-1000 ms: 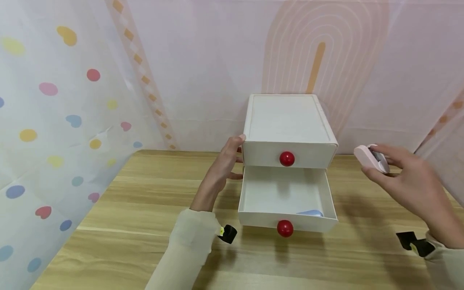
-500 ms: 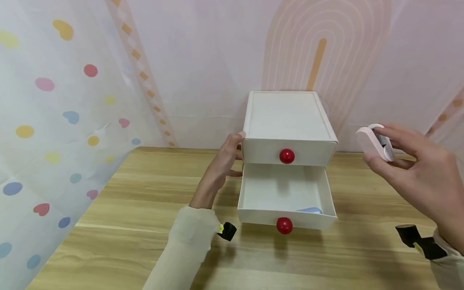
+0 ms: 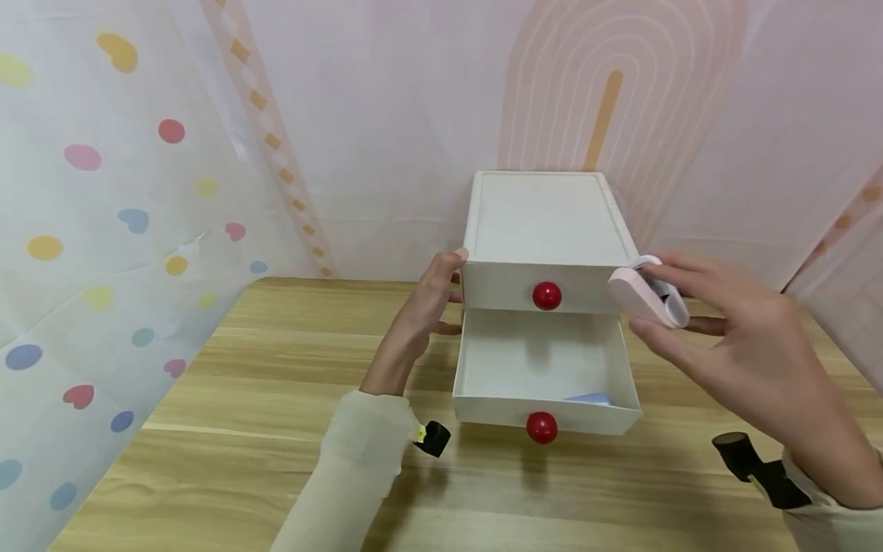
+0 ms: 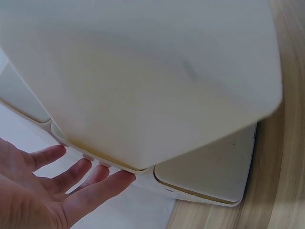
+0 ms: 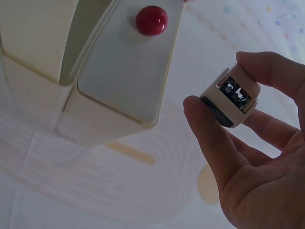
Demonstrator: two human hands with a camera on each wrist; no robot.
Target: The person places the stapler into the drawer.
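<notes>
Item: small pink stapler-like device (image 3: 647, 299), pale pink shell with a dark metal insert showing at one end. Location: right of centre in the head view, held in the air at the upper right corner of the open lower drawer (image 3: 545, 376), level with the front of the closed upper drawer. Long axis ran diagonally, from upper right down toward lower left, its rounded end pointing at the drawer unit (image 3: 548, 230).

Right hand (image 3: 738, 353): pinched the device between thumb and forefinger; remaining fingers spread loosely and straight beneath it. In the right wrist view the fingers (image 5: 267, 71) closed on the device (image 5: 231, 98) from above and below.

Left hand (image 3: 421, 310): lay flat and relaxed against the left side of the drawer unit, straight fingers (image 4: 95, 183) touching its wall, nothing held.

Key relation: the open drawer cavity lay below and to the left of the device, just beside it; the right hand was much the nearer to it.

Drawer contents: a pale blue object (image 3: 589, 399) at the front right corner, mostly hidden by the drawer front. Red ball knobs on both drawers (image 3: 541, 427). The unit stood on a wood-grain counter (image 3: 241, 429).
</notes>
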